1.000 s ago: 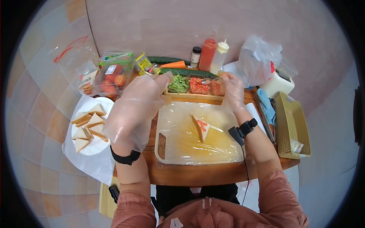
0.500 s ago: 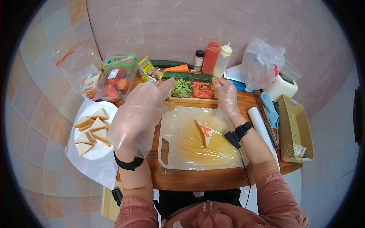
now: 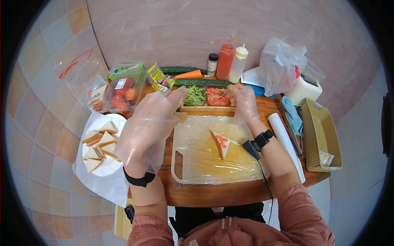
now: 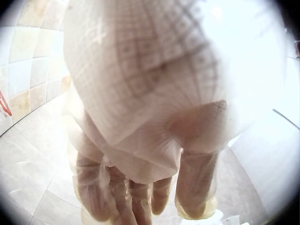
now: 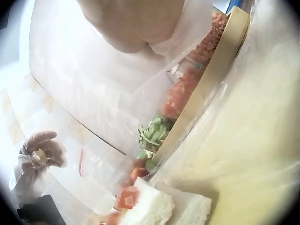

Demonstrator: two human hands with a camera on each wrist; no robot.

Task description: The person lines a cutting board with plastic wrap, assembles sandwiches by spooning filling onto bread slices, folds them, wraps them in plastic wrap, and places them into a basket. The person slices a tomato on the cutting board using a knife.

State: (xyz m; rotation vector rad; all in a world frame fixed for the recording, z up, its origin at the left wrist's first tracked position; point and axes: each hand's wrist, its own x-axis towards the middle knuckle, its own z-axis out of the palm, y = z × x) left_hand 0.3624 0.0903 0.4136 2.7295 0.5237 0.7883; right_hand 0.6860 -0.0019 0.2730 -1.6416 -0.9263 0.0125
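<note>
while your right grip [image 3: 246, 104] hangs over the right end of the wooden tray [image 3: 207, 109], its gloved fingers are drawn together, pinching the spoon [image 3: 226, 93]; the fingertips themselves are partly hidden. spoon slants down into the red diced pieces [image 3: 216, 97]. shredded greens [image 3: 194, 96] sit just left of those; pinkish pieces [image 5: 213, 40], seen best from your right wrist, fill the far right part of the tray.

your left grip [image 3: 152, 119] is loosely gloved, held near the tray's left end, fingers relaxed and thumb apart from them; nothing seen in it. cannot tell if it touches the tray.

bread triangle [image 3: 221, 144]: near the middle of the film-wrapped cutting board [image 3: 197, 166], between your forearms, with red bits on top. board lies on the wooden surface [image 3: 201, 199], directly in front of the tray.

to your left, more bread triangles [image 3: 108, 138] lie grouped on a white plate [image 3: 110, 169]. behind the tray: cucumber [image 3: 203, 82], carrot [image 3: 189, 74], dark-capped jar [image 3: 211, 64], red bottle [image 3: 225, 61], pale squeeze bottle [image 3: 238, 63]. right side: white roll [image 3: 283, 132], blue cloth [image 3: 290, 112], perforated basket [image 3: 330, 137] at the edge.
</note>
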